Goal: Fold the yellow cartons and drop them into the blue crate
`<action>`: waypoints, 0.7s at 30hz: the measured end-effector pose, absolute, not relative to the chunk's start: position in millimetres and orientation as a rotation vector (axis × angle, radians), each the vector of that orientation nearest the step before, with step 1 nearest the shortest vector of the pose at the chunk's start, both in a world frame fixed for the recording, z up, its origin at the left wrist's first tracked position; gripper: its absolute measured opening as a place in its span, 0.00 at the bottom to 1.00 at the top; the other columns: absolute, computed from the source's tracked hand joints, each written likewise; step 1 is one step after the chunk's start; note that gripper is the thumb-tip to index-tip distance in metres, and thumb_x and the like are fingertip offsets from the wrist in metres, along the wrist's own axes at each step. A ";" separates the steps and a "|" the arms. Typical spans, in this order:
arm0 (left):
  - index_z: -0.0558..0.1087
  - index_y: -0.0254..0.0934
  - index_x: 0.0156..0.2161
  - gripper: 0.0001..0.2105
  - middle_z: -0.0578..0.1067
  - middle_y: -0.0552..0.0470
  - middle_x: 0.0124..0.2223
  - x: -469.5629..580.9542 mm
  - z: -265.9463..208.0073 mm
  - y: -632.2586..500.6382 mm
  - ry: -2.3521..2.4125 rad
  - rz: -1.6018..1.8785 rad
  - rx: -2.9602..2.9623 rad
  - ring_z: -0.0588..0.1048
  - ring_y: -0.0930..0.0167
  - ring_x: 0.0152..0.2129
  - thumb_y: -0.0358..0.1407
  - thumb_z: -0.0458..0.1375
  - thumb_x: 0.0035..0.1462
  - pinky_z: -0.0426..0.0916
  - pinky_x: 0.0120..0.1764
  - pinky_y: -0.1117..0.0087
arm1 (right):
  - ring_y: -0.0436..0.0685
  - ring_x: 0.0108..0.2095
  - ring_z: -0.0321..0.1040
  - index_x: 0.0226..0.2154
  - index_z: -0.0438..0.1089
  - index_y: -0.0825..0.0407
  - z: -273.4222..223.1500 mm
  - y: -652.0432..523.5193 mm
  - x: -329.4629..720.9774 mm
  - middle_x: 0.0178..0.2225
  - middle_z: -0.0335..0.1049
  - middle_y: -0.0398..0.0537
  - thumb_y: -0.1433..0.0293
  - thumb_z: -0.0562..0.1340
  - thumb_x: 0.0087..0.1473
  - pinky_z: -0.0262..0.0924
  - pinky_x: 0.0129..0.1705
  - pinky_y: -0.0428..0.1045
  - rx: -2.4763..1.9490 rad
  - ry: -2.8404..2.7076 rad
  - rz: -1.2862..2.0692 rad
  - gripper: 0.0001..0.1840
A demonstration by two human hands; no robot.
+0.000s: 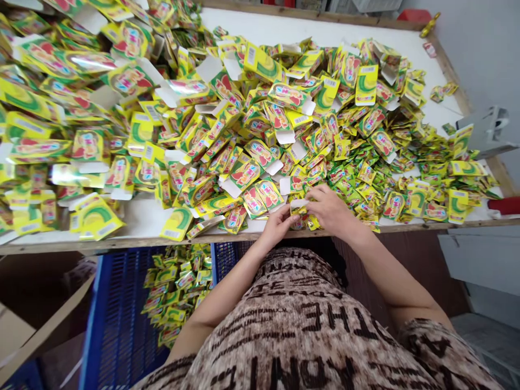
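Near the front edge of the table, my left hand (279, 224) pinches the side of a small yellow cardboard box (299, 204) whose white flap shows. My right hand (330, 212) has its fingers closed at the other side of the same box, by the flap. Much of the box is hidden by my fingers. Just beyond my hands lie printed yellow-and-green boxes (244, 174), many with white flaps sticking out. Small green and yellow sachets (357, 181) are heaped beside and beyond my right hand.
A wooden rim (134, 245) borders the white table (239, 21). Below the front edge stands a blue plastic crate (117, 309), with more yellow packs (179, 292) beside its slatted wall. A brown carton (20, 336) is at lower left. A grey device (487, 130) stands at right.
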State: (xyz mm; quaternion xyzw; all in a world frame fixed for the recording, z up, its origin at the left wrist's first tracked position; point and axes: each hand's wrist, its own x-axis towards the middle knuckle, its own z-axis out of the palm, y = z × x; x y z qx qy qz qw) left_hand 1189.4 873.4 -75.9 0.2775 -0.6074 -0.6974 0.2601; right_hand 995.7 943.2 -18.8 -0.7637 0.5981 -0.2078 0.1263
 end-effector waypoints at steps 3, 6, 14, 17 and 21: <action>0.77 0.36 0.48 0.16 0.79 0.50 0.42 1190.5 -76.0 873.8 -1.748 -1.859 0.772 0.74 0.67 0.41 0.43 0.63 0.57 0.67 0.47 0.68 | 0.67 0.60 0.53 0.37 0.78 0.49 -22.0 946.5 999.9 0.53 0.68 0.57 0.75 0.60 0.60 0.57 0.55 0.64 -2.278 1.739 -0.448 0.10; 0.76 0.36 0.48 0.18 0.78 0.52 0.38 1192.4 -78.8 873.8 -1.817 -1.827 0.800 0.73 0.69 0.35 0.45 0.63 0.58 0.66 0.42 0.70 | 0.69 0.62 0.51 0.43 0.76 0.50 -16.2 948.2 1012.9 0.53 0.67 0.58 0.65 0.63 0.61 0.56 0.56 0.66 -2.247 1.732 -0.347 0.10; 0.77 0.36 0.44 0.18 0.79 0.50 0.40 1193.4 -87.7 873.9 -1.748 -1.807 0.875 0.74 0.68 0.38 0.48 0.63 0.56 0.68 0.43 0.69 | 0.62 0.56 0.62 0.43 0.76 0.51 -40.8 952.2 1025.3 0.51 0.71 0.55 0.65 0.64 0.59 0.58 0.58 0.61 -1.885 1.741 -1.005 0.11; 0.78 0.37 0.46 0.19 0.80 0.47 0.46 1194.5 -84.1 872.7 -1.559 -1.994 0.899 0.76 0.65 0.45 0.50 0.58 0.61 0.69 0.50 0.65 | 0.55 0.35 0.71 0.42 0.76 0.51 -69.8 962.7 1024.8 0.36 0.75 0.49 0.61 0.63 0.58 0.67 0.39 0.52 -1.096 1.719 -1.471 0.13; 0.81 0.37 0.42 0.14 0.82 0.46 0.44 1193.6 -74.8 870.2 -1.499 -2.100 0.946 0.78 0.65 0.45 0.43 0.67 0.53 0.69 0.53 0.64 | 0.49 0.19 0.59 0.37 0.76 0.52 -86.4 967.0 1032.7 0.20 0.66 0.39 0.59 0.67 0.51 0.56 0.22 0.45 -0.725 1.387 -1.409 0.15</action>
